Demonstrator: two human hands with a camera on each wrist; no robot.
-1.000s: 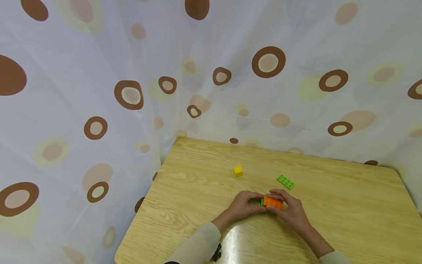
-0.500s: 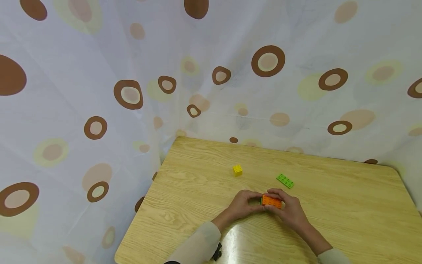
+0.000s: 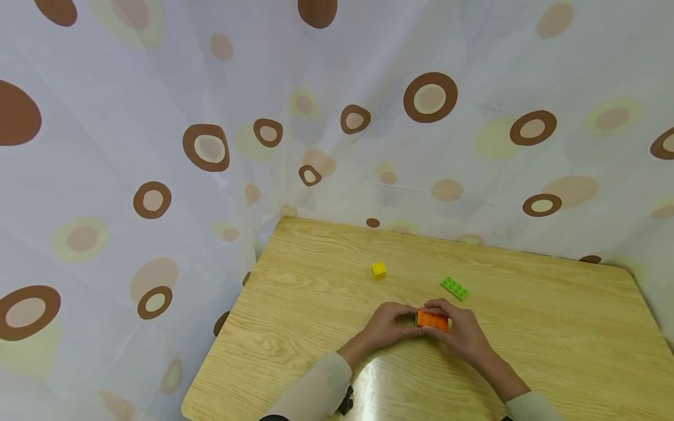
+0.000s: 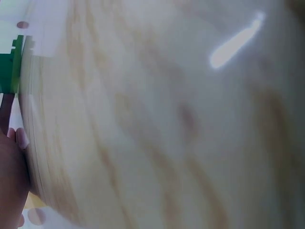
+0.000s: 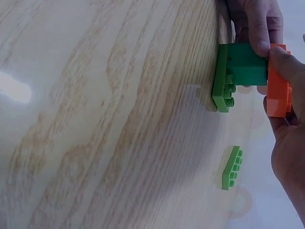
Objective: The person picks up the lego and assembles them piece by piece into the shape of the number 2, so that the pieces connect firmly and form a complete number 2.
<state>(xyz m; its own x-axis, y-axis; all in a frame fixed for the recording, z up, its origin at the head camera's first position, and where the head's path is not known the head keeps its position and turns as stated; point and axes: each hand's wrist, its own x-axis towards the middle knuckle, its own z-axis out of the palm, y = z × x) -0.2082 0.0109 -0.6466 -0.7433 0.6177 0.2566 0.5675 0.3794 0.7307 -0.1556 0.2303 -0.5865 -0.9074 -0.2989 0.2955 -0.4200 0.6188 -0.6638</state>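
In the head view my right hand [image 3: 463,333] grips an orange brick [image 3: 433,320] between thumb and fingers. The right wrist view shows this orange brick lying across the top of a dark green block [image 5: 245,64], overhanging it to one side. That block stands on one end of a light green studded plate [image 5: 219,81], which lies on the table with bare studs at its other end. My left hand [image 3: 383,326] pinches the dark green block from the left. In the left wrist view, the dark green block [image 4: 6,71] shows only at the left edge.
A second light green plate [image 3: 454,288] lies studs up on the wooden table [image 3: 295,275], beyond my right hand. Farther back and left is a small yellow brick [image 3: 378,271]. A spotted curtain [image 3: 368,82] hangs behind the table and along its left side.
The orange brick and my right hand have shifted slightly left, and less green shows beside the brick. My left hand keeps nearly the same place. The yellow brick and loose plate stay put.
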